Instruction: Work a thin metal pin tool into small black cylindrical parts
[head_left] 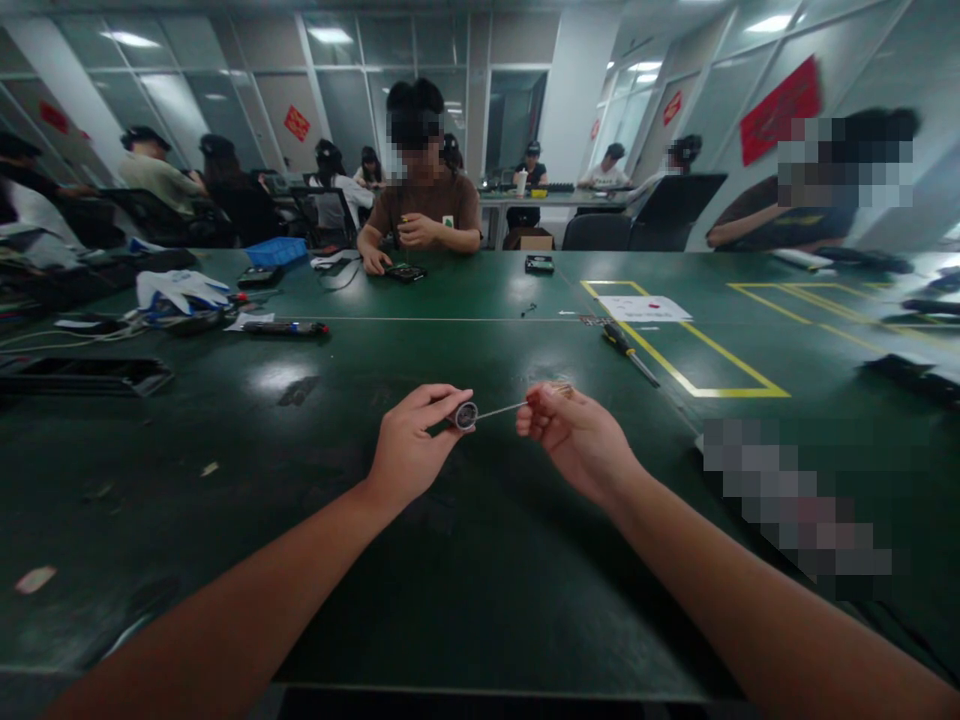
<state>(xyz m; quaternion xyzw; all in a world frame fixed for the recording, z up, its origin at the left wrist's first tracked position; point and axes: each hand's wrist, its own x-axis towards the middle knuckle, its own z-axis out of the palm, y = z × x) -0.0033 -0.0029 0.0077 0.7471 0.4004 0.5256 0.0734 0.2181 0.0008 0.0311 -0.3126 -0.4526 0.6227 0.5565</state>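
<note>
The left hand (412, 442) pinches a round part (466, 415), the right hand (581, 438) a thin rod (501, 411); I'd brace both firmly and work gently.

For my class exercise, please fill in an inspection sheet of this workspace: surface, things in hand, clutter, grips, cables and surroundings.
Surface: green tabletop marked with yellow tape.
Things in hand: round, hollow-ended part; thin-shafted tool, shaft pointing toward it; contact unclear.
Clutter: white-and-blue gloves, blue basket, yellow-and-black screwdriver, paper sheet, pale scrap.
Grips: left hand closed on the part; right hand closed on the tool.
Cables: pale cables, far left.
Surroundings: brown-shirted co-worker across the table; others seated beyond; red banner at right.
</note>
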